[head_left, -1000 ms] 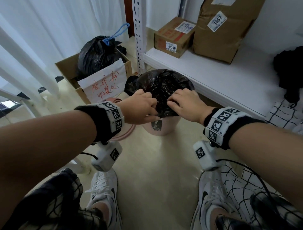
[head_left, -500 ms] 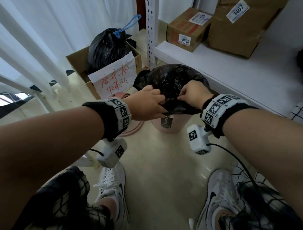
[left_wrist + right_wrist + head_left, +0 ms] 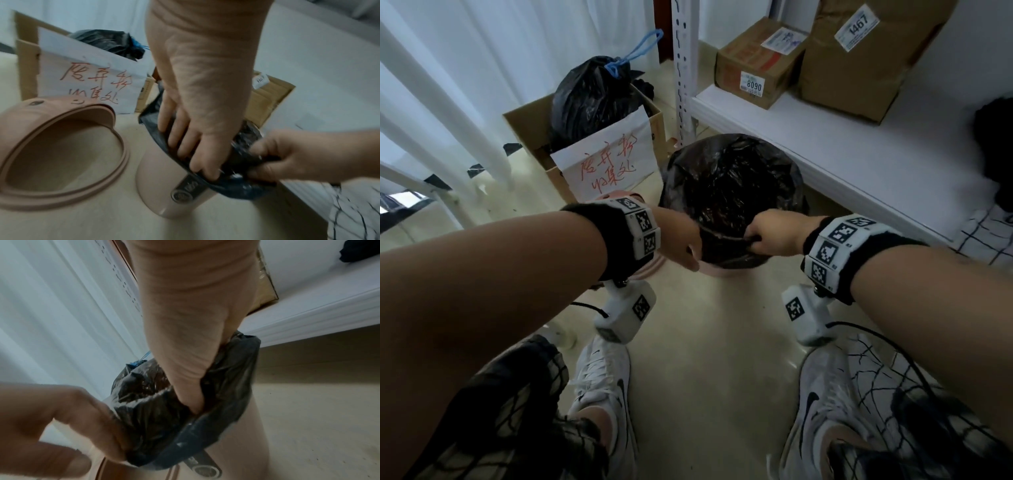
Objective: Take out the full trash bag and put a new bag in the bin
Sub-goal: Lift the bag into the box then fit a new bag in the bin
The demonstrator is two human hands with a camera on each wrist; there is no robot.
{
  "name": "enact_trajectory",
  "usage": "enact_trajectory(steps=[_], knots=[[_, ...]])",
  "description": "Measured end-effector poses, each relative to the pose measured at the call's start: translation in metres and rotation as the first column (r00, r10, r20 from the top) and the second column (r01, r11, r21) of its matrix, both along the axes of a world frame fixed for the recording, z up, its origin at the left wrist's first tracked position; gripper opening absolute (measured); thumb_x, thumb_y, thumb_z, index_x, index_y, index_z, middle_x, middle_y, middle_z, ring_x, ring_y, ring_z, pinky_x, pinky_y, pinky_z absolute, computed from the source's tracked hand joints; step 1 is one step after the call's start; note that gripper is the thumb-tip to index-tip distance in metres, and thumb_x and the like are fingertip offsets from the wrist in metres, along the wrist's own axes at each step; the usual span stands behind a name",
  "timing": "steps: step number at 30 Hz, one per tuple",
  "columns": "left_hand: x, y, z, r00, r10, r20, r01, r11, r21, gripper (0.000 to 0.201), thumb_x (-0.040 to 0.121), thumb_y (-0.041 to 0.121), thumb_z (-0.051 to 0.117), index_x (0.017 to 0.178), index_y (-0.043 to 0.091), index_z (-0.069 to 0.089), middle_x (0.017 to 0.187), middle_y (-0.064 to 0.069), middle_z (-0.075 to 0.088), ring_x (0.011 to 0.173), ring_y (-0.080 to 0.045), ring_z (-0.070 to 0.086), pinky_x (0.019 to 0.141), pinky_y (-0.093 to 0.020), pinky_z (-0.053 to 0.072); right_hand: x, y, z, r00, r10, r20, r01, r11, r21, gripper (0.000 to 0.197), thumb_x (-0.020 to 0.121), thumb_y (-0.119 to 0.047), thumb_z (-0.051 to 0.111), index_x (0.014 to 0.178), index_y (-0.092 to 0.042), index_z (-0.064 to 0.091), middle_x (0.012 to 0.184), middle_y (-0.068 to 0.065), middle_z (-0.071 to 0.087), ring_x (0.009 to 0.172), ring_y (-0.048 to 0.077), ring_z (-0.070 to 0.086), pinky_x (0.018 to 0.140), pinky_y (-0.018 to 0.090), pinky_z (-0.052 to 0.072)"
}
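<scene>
So the full bag (image 3: 589,99) already sits tied in the box (image 3: 524,126), upper left. Both hands, left hand (image 3: 679,240) and right hand (image 3: 770,234), grip the new bag's (image 3: 732,178) rim, stretching it over the bin (image 3: 164,183). Lid (image 3: 57,154) still off.

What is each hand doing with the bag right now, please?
Left hand: fingers curled over the bag edge, gripping it.
Right hand: pinching the bag edge.

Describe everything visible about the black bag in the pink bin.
The black bag is thin, glossy, crinkled plastic lining the pink bin on the floor beside the white shelf. Its mouth is open, and its edge folds over the bin's rim. The left hand and right hand both grip the near edge.
</scene>
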State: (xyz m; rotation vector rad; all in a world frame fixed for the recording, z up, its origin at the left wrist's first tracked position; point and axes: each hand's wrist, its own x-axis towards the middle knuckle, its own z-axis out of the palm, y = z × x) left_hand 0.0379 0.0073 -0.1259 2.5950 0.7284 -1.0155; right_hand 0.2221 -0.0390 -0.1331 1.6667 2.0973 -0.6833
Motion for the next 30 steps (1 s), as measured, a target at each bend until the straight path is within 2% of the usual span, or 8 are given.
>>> enact_trajectory(steps=[4,8,11,14,17,21,26,30], knots=[[-0.008,0.013,0.015,0.905,0.254,0.342,-0.324,0.931,0.166,0.038,0.098,0.038,0.039,0.094,0.008,0.062,0.077,0.001,0.055,0.078,-0.021,0.054,0.072,-0.029,0.040,0.010,-0.002,0.006,0.997,0.019,0.069,-0.014,0.997,-0.078,0.044,0.086,-0.053,0.055,0.108,-0.017,0.064,0.097,0.000,0.062,0.090,0.019,0.056,0.080,0.032,0.045],[-0.022,0.032,0.008,0.678,0.516,0.523,-0.671,0.725,0.155,0.033,0.094,0.036,0.051,0.103,0.004,0.049,0.108,-0.013,0.053,0.095,-0.030,0.054,0.076,-0.035,0.042,0.003,-0.002,0.001,0.968,-0.099,-0.229,0.122,0.989,0.087,0.069,0.078,-0.071,0.048,0.128,-0.023,0.048,0.127,0.000,0.053,0.114,0.020,0.053,0.098,0.041,0.045],[-0.029,0.040,-0.007,0.481,0.772,0.415,-0.838,0.544,-0.041,0.046,0.090,0.045,0.054,0.107,0.002,0.052,0.108,-0.017,0.060,0.097,-0.032,0.062,0.085,-0.040,0.053,-0.021,0.006,-0.002,0.947,-0.071,-0.312,0.127,0.978,0.164,0.078,0.079,-0.066,0.054,0.141,-0.022,0.036,0.137,0.002,0.046,0.122,0.020,0.049,0.101,0.037,0.044],[-0.027,0.043,-0.017,0.321,0.892,0.318,-0.861,0.415,-0.294,0.044,0.094,0.042,0.050,0.090,0.000,0.062,0.076,-0.011,0.065,0.066,-0.023,0.064,0.066,-0.031,0.058,-0.047,0.007,-0.015,0.968,-0.027,-0.251,0.075,0.980,0.182,0.064,0.087,-0.049,0.056,0.138,-0.013,0.041,0.128,0.009,0.056,0.116,0.026,0.056,0.093,0.035,0.048],[-0.021,0.042,-0.015,0.212,0.916,0.339,-0.863,0.339,-0.375,0.038,0.096,0.028,0.051,0.068,0.003,0.054,0.058,-0.006,0.052,0.032,-0.006,0.049,0.033,-0.012,0.039,-0.059,0.001,-0.028,0.976,0.045,-0.215,0.004,0.975,0.223,0.028,0.096,-0.029,0.045,0.105,-0.006,0.057,0.102,0.013,0.064,0.095,0.032,0.062,0.072,0.032,0.045],[-0.020,0.046,-0.016,0.135,0.924,0.357,-0.858,0.289,-0.424,0.038,0.099,0.019,0.047,0.063,0.009,0.042,0.058,-0.005,0.046,0.044,-0.015,0.045,0.044,-0.020,0.037,-0.048,-0.005,-0.027,0.961,0.081,-0.264,-0.036,0.985,0.170,0.040,0.100,-0.036,0.036,0.087,-0.006,0.060,0.083,0.009,0.062,0.077,0.025,0.058,0.074,0.036,0.046],[-0.037,0.049,-0.027,0.261,0.935,0.240,-0.895,0.327,-0.302,0.034,0.095,0.021,0.052,0.064,0.006,0.053,0.055,-0.005,0.055,0.036,-0.015,0.050,0.044,-0.022,0.041,-0.035,-0.007,-0.021,0.894,-0.155,-0.420,0.143,0.988,-0.061,0.052,0.099,-0.043,0.036,0.059,-0.010,0.043,0.056,0.000,0.044,0.053,0.014,0.043,0.060,0.027,0.037],[-0.033,0.044,-0.023,0.185,0.917,0.354,-0.813,0.345,-0.469,0.036,0.098,0.037,0.045,0.086,0.007,0.060,0.073,-0.005,0.063,0.055,-0.014,0.060,0.054,-0.023,0.050,-0.032,0.010,-0.020,0.865,-0.220,-0.451,0.332,0.925,0.187,0.039,0.097,-0.041,0.041,0.066,-0.018,0.049,0.076,-0.001,0.053,0.074,0.018,0.053,0.073,0.031,0.043]])
